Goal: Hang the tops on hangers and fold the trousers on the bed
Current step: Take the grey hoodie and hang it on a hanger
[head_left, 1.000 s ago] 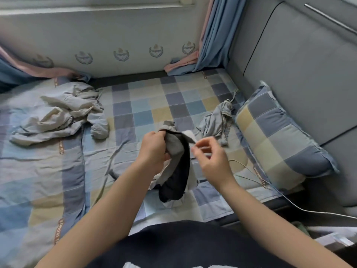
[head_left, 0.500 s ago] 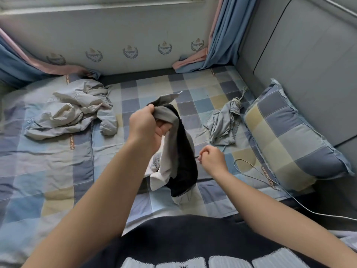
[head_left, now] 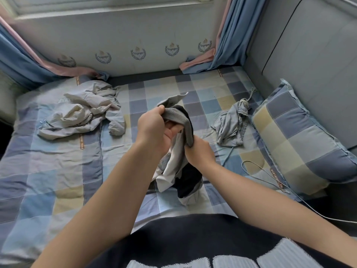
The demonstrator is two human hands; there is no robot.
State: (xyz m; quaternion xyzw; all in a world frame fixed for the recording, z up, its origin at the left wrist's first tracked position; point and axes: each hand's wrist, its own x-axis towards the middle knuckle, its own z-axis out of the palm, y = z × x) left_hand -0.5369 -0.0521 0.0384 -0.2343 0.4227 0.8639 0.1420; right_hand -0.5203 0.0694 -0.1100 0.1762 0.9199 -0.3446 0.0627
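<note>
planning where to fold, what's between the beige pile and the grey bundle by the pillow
Head view: the grey-and-black garment, gripped by the left hand and right hand, held above the checked sheet.

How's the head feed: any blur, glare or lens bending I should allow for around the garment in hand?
Head view: soft, even daylight, no glare. Head view: the left hand, right hand and garment they grip look sharp, with only faint shadow beneath. Head view: the wide-angle lens skews the edges, so the sill and headboard lean and the pillow looks stretched.
</note>
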